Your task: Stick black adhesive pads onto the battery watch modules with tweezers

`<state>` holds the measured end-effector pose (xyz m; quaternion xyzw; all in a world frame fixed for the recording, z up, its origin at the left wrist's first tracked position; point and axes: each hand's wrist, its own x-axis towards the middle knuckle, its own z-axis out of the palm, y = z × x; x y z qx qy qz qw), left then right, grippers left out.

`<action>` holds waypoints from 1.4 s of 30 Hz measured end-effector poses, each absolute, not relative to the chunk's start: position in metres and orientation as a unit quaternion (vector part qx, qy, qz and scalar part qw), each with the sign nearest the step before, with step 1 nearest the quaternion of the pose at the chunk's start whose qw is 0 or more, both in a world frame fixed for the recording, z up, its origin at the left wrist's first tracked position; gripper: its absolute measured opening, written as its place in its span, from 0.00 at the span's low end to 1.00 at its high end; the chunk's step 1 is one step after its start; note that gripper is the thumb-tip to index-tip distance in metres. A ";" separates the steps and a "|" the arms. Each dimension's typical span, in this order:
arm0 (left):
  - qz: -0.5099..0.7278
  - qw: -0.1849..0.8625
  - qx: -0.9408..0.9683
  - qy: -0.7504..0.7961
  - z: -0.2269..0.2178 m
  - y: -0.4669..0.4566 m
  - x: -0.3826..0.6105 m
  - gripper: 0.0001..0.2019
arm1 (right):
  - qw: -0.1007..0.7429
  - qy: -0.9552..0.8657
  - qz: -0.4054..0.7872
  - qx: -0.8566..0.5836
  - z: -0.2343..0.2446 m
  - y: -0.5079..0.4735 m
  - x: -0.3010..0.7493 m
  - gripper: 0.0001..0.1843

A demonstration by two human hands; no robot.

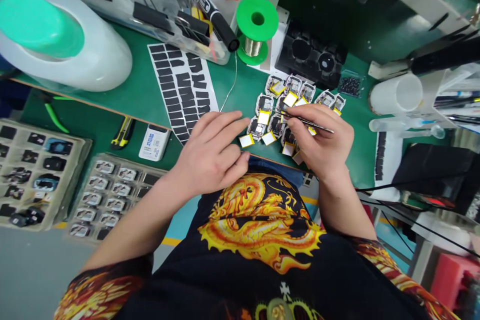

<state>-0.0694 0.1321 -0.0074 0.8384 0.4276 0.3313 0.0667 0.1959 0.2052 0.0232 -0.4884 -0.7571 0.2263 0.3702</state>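
Here, the right hand point(323, 144) grips tweezers point(311, 124) over parts point(264, 105) near the counter point(146, 95) edge. The left hand point(212, 152) lies loose, its grip empty. A slip could knock parts off.

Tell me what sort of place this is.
Most likely an electronics assembly bench. A green spool of solder wire stands at the back, small units with yellow-edged cells lie clustered at the bench edge, and trays of similar parts sit to the left. The right hand holds tweezers over the cluster.
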 end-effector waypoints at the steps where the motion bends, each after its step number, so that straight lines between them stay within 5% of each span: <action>1: 0.334 0.071 0.839 0.424 -0.007 0.136 -0.062 0.09 | 0.367 -0.764 0.228 -0.480 0.023 0.207 0.194 0.07; 14: 0.293 0.107 0.853 0.418 -0.012 0.155 -0.044 0.12 | 0.328 -0.794 0.268 -0.436 0.017 0.216 0.188 0.10; 25: 0.276 0.165 0.843 0.431 -0.006 0.161 -0.043 0.14 | 0.332 -0.855 0.174 -0.360 0.011 0.213 0.187 0.11; 42: 0.236 0.118 0.863 0.430 0.003 0.172 -0.038 0.14 | 0.354 -0.857 0.098 -0.360 0.017 0.221 0.189 0.12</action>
